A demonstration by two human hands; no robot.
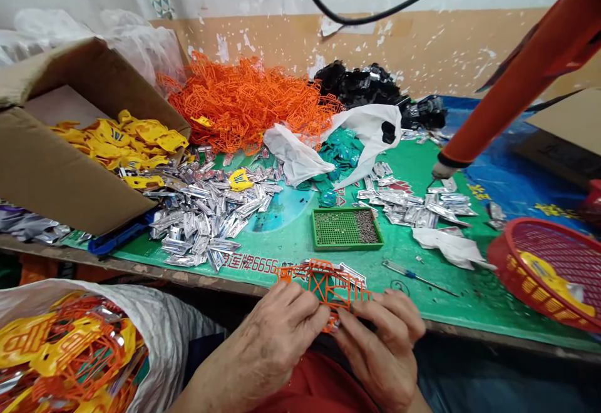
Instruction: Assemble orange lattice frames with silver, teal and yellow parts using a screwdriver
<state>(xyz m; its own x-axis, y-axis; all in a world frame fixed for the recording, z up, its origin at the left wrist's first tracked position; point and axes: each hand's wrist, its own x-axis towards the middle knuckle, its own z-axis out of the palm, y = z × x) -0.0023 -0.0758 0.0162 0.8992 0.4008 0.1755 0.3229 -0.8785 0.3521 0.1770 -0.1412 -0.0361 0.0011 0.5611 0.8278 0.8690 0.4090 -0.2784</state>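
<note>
My left hand (277, 338) and my right hand (380, 353) both pinch an orange plastic lattice piece (326, 288) just above the workbench's front edge. Its lower part is hidden behind my fingers, and a thin silver strip (352, 273) shows behind its upper right side. Nearest to my hands on the green bench mat (300, 256) lies a small screwdriver (417, 277), off to the right. A heap of orange lattice pieces (244, 103) rises at the back.
Silver sachets (201, 225), teal sachets (340, 156) and a green perforated tray (347, 228) lie on the mat. A cardboard box (79, 150) holds yellow pieces. A red basket (544, 269), an orange tube (511, 81) and a white sack (79, 344) surround the bench.
</note>
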